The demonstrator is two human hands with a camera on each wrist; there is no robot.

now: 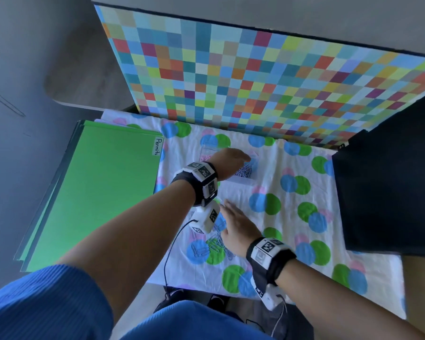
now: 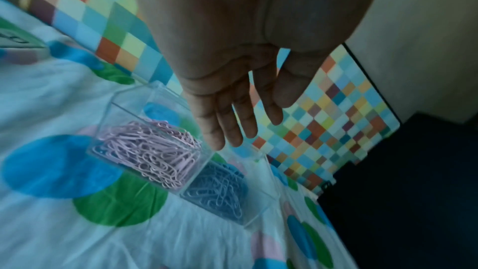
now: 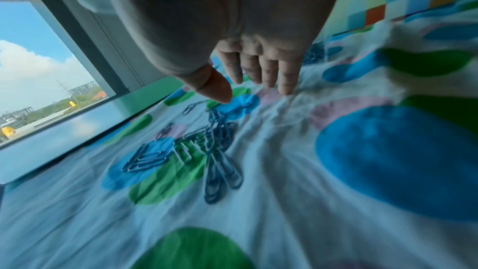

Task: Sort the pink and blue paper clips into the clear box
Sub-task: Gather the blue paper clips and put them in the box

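A clear box (image 2: 129, 107) (image 1: 249, 181) with two compartments sits on the dotted cloth. One compartment holds pink paper clips (image 2: 152, 150) (image 1: 205, 158), the other blue paper clips (image 2: 220, 189) (image 1: 245, 170). My left hand (image 2: 248, 118) (image 1: 231, 159) hovers over the box, fingers straight and spread, holding nothing. Several loose blue paper clips (image 3: 217, 150) (image 1: 216, 244) lie on the cloth near the front. My right hand (image 3: 258, 81) (image 1: 236, 222) is flat just above or on the cloth beyond them, fingers straight, empty.
A green folder (image 1: 96, 192) labelled "Permits" lies at the left. A checkered board (image 1: 255, 82) stands behind the cloth (image 1: 292, 241). A dark object (image 1: 390, 180) sits at the right. A window (image 3: 38, 69) shows in the right wrist view.
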